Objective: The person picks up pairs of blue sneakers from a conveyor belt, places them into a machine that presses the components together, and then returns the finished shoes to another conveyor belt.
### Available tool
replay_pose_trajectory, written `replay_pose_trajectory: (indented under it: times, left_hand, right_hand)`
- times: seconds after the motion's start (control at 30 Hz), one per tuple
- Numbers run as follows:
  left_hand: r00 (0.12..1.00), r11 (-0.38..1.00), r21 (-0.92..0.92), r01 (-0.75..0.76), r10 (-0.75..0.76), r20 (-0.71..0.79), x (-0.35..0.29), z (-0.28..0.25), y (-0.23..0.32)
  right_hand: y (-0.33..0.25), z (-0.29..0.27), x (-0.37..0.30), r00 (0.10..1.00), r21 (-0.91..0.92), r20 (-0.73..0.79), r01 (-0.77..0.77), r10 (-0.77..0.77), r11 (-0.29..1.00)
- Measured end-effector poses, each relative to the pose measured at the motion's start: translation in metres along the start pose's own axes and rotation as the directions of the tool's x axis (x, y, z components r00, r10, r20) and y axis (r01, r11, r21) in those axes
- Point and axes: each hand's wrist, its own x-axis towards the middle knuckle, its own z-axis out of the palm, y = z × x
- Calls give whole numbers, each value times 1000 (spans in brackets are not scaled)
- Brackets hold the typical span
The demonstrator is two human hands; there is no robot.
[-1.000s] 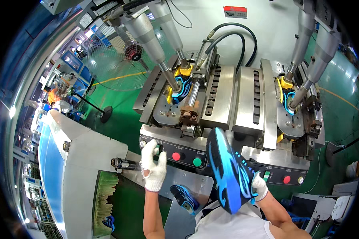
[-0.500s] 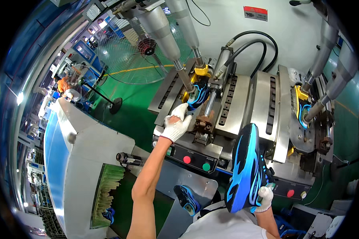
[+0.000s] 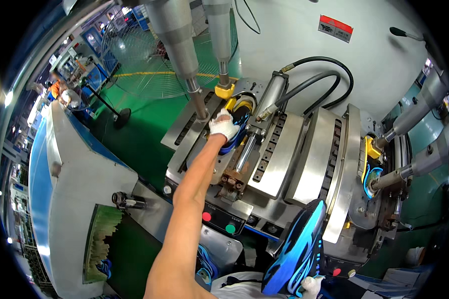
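My gloved left hand (image 3: 224, 125) reaches forward to the left station of a steel press and is closed around a black and blue sneaker (image 3: 241, 115). That sneaker lies beside a yellow toe block (image 3: 225, 90), and my hand covers part of it. Low in front of my body, my gloved right hand (image 3: 312, 286) grips a second sneaker (image 3: 295, 249). Its blue and black sole is tilted up toward me. A third sneaker (image 3: 372, 179) sits in the right station under a grey press rod (image 3: 391, 181).
Another sneaker (image 3: 205, 264) rests on a metal shelf (image 3: 222, 241) by my body. A red button (image 3: 206, 216) and a green button (image 3: 230, 228) sit on the press front. Black hoses (image 3: 334, 74) arch behind. A large fan (image 3: 139, 60) stands at far left.
My left hand has moved forward from the press's front edge onto the left station's sneaker. The rod there has come up out of the sneaker. My right hand still holds its sneaker, now lower in view.
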Motion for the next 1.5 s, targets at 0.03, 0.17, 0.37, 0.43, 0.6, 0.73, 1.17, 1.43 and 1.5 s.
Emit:
replay_pose_trajectory:
  times: [0.03,0.17,0.37,0.43,0.6,0.73,1.17,1.43,1.5]
  left_hand:
    - [1000,1000,-19,10,-10,26,1,-13,5]
    - [1000,995,-91,-31,31,-6,-22,-73,2]
    - [951,911,-405,-72,-59,-303,-184,-169,-61]
    - [936,841,-541,0,-190,-295,-242,-169,-84]
    - [856,846,-501,182,-387,-343,-397,-134,-172]
    - [639,666,-437,604,-733,-233,-510,-84,-212]
    - [239,267,-599,755,-963,-128,-696,96,-214]
    - [165,138,-553,822,-986,-1,-726,91,-184]
    - [222,201,-593,779,-974,-40,-721,112,-192]
  right_hand:
    - [0,3,1,1000,-16,-8,1,-2,1000]
    - [-2,23,7,999,-59,23,43,-42,997]
    - [-7,104,31,976,-78,205,91,-74,993]
    - [-6,169,72,947,-5,322,26,-23,1000]
    - [12,320,241,824,7,560,-113,90,994]
    - [63,378,387,963,-523,222,249,-152,815]
    - [5,348,464,861,-830,491,508,-130,230]
    - [69,322,315,611,-616,770,787,-182,33]
    - [99,264,152,399,-456,877,868,-267,-199]
